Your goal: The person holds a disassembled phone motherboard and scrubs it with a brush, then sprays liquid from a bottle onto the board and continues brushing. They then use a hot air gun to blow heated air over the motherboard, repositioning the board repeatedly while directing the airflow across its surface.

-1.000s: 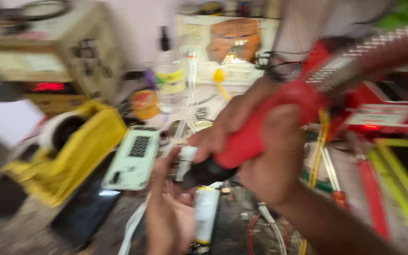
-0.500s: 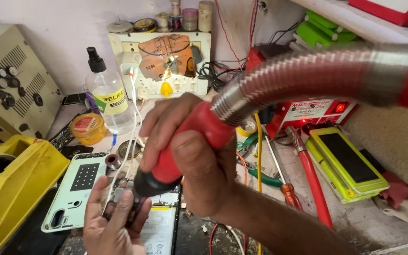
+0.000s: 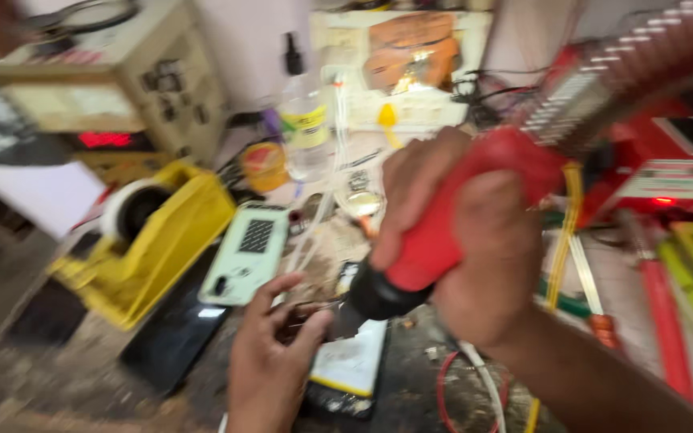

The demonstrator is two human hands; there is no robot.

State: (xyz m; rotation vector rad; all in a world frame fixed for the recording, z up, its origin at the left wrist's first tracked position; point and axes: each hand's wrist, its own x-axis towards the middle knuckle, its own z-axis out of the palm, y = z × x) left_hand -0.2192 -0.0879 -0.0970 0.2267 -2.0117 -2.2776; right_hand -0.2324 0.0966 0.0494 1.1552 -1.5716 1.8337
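Right hand (image 3: pixel 475 256) wrapped tight on your red hot-air handle (image 3: pixel 443 232), black nozzle (image 3: pixel 374 297) just above the opened phone (image 3: pixel 354 361) near the workbench's front edge. Left hand (image 3: pixel 270 361) pinches something too blurred to identify; heat could scorch those fingertips (image 3: pixel 314 325).

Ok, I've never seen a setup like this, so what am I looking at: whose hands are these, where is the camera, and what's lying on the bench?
There is no machine: a person works with bare hands, filmed from a camera on their head looking down. The right hand grips a red tool with a black nozzle on a ribbed hose. The left hand pinches something small beneath the nozzle; blur hides what. On the cluttered bench lie a pale green phone cover, a yellow tape dispenser, a clear plastic bottle and a dismantled phone.
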